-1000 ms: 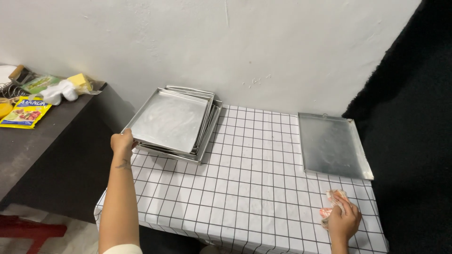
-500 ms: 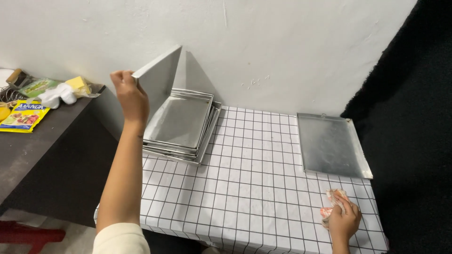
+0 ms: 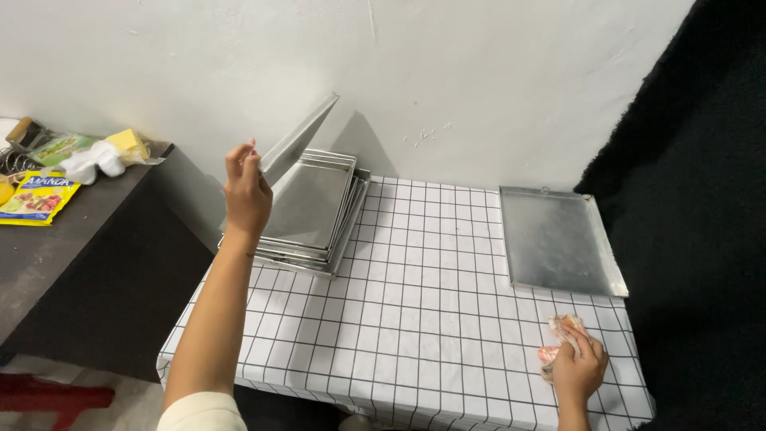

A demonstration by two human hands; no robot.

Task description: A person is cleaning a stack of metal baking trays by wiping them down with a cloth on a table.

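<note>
While the left hand (image 3: 246, 191) pinches the near edge of a metal tray (image 3: 297, 141), that tray stands tilted up steeply, upper left of centre, its far end toward the wall; fingers closed on the rim, thumb side hidden. Below it sits a stack of metal trays (image 3: 307, 214), slightly fanned, on the left part of the table (image 3: 415, 319). Table surface is a white cloth with a black grid, wrinkle-free in the middle, hanging over the near edge. Right hand (image 3: 576, 369), lower right of frame, is curled down onto a crumpled pinkish cloth (image 3: 558, 334), pressing it against the tablecloth; well apart from the trays. A single flat tray (image 3: 557, 239) lies right of centre, near the table's far right corner, just above that cloth. Wall (image 3: 479, 80) behind is rough white plaster with small scuffs; dark black drape or surface (image 3: 702, 199) fills the right edge of frame. Upper left: a dark side table (image 3: 72, 231), lower than the wall line, carrying a yellow packet (image 3: 36, 198), a white rag (image 3: 92, 162), a yellow block (image 3: 128, 144). Red object (image 3: 48, 397) at lower left on the floor, kind unclear.
</note>
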